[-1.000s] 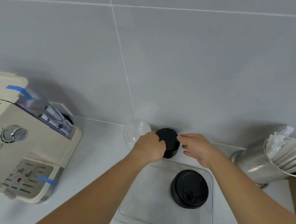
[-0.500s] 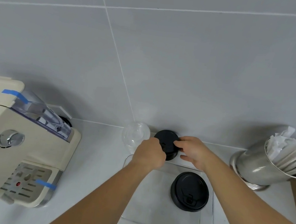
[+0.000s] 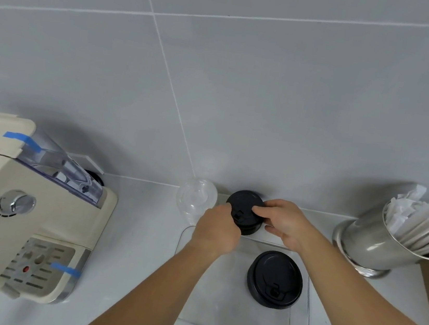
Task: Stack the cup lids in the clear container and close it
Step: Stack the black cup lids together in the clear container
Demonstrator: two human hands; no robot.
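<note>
While both hands pinch the stack of black lids from either side, the left hand at its nine o'clock and the right hand at its three, the stack sits against the wall just beyond the clear container. That two-sided grip likely keeps the lids aligned. One black lid already lies inside, toward the container's right, with open floor to its left. A clear lid crowds the left; the steel cup stands well apart at three o'clock.
</note>
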